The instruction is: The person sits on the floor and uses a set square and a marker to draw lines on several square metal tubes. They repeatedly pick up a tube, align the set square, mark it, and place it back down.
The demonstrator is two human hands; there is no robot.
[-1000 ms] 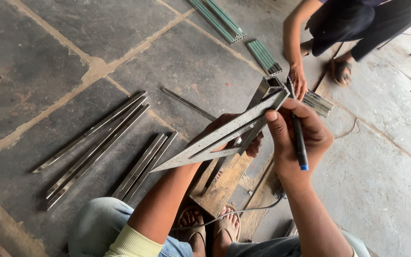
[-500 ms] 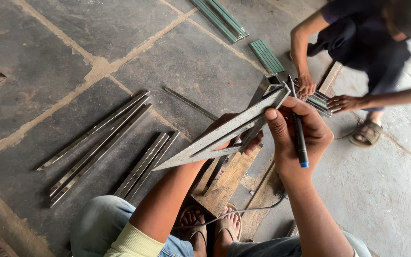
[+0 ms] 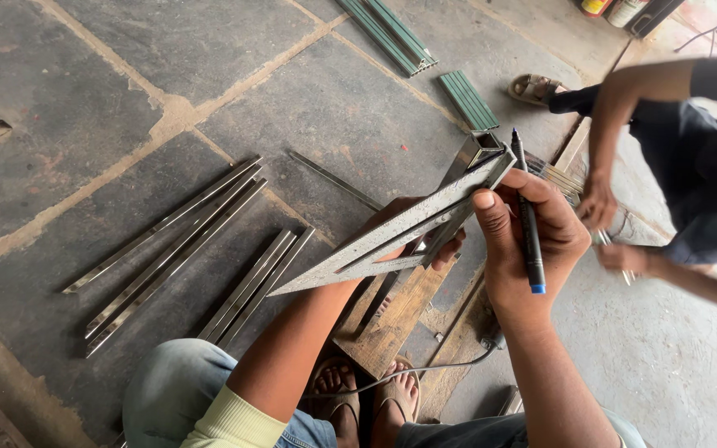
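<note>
Left hand (image 3: 412,228) grips metal strips (image 3: 392,236) from beneath; right hand (image 3: 533,249) steadies their upper end, marker (image 3: 529,220) clasped in fingers.

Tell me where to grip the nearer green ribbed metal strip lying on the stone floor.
Grip the short green ribbed strip across its narrow width near the middle, coming from above: it lies flat on the grey stone floor, both long edges clear, apart from the longer green strips.

Stone floor (image 3: 126,50) with metal strips.
Steel strips (image 3: 168,249) lie left of the wood plank (image 3: 392,323); green strips (image 3: 392,33) beyond it.
</note>
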